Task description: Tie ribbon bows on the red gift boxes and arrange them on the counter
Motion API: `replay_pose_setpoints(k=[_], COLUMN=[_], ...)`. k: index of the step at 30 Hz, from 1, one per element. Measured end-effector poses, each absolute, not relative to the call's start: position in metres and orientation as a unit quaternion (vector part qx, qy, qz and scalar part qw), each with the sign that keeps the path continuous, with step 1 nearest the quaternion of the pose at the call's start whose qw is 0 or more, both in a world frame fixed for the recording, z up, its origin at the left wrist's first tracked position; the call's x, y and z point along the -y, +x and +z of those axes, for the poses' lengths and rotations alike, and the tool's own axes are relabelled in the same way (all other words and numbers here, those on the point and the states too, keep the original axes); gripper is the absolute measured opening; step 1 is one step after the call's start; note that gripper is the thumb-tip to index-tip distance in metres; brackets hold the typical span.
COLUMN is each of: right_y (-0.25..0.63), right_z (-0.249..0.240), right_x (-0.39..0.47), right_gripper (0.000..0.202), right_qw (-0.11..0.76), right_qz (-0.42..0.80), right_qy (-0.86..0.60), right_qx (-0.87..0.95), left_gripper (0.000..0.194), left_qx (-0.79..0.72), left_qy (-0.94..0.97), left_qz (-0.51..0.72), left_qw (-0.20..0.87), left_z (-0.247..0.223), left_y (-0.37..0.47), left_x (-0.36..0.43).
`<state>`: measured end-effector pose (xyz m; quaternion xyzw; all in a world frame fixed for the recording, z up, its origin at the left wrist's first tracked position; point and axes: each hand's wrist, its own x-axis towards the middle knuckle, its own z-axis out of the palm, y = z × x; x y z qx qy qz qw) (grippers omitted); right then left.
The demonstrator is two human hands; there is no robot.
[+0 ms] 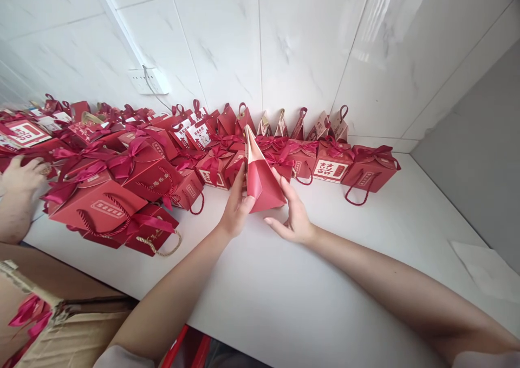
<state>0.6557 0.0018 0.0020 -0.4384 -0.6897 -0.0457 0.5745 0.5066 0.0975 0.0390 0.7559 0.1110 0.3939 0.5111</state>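
Observation:
A red triangular paper box (pixel 266 186) with a pale upper part stands upright between my hands, just above the white table (pixel 244 281) or on it. My left hand (pixel 238 205) grips its left side, thumb on the front face. Against its right side rest the fingertips of my right hand (pixel 293 211), with the thumb apart and lower down. Behind the box runs a row of red gift boxes (pixel 303 159) with bows and cord handles.
Stacked red gift boxes (pixel 105 203) crowd the left. Another person's hand (pixel 24 176) touches boxes at the far left. An open cardboard carton (pixel 81 338) stands at the lower left. White paper (pixel 485 268) lies at the right. A tiled wall (pixel 309 48) bounds the back.

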Motion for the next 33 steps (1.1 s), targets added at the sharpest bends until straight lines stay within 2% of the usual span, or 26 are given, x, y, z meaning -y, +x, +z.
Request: replay_pose_setpoints(k=[2,6,10,11,16,21,23,26,29,33], right_y=[0.651,0.644,0.647,0.649,0.652,0.649,0.649,0.648,0.646,0.641], right_z=[0.005,0.010,0.013,0.013,0.009,0.005,0.005,0.007,0.006,0.003], right_x=[0.000,0.001,-0.004,-0.005,-0.007,-0.005,-0.005,-0.005,-0.006,-0.005], right_gripper=[0.083,0.046,0.017,0.016,0.031,0.026,0.022,0.011,0.035,0.064], right_qw=[0.586,0.601,0.625,0.620,0.572,0.576,0.583,0.630,0.668,0.665], right_qz=[-0.001,0.061,0.030,0.014,-0.014,0.018,0.038,0.078,0.136,0.242], right_qy=[-0.445,-0.516,-0.542,-0.546,-0.544,-0.526,-0.512,-0.484,-0.464,-0.418], right_qx=[0.677,0.608,0.561,0.564,0.614,0.625,0.630,0.602,0.566,0.570], left_gripper=[0.071,0.086,0.096,0.098,0.098,0.092,0.089,0.082,0.079,0.080], left_qx=[-0.123,-0.172,-0.191,-0.190,-0.184,-0.171,-0.171,-0.187,-0.221,-0.223], left_qy=[0.751,0.784,0.821,0.826,0.834,0.833,0.819,0.742,0.626,0.597], left_qz=[0.421,0.459,0.466,0.469,0.476,0.476,0.482,0.510,0.537,0.535], left_qw=[0.492,0.381,0.268,0.249,0.209,0.224,0.261,0.392,0.521,0.554], left_z=[0.036,0.028,0.029,0.031,0.036,0.032,0.031,0.029,0.025,0.019], left_y=[0.508,0.507,0.501,0.499,0.498,0.498,0.498,0.500,0.504,0.509], left_x=[-0.098,-0.103,-0.108,-0.108,-0.108,-0.113,-0.118,-0.126,-0.131,-0.128])
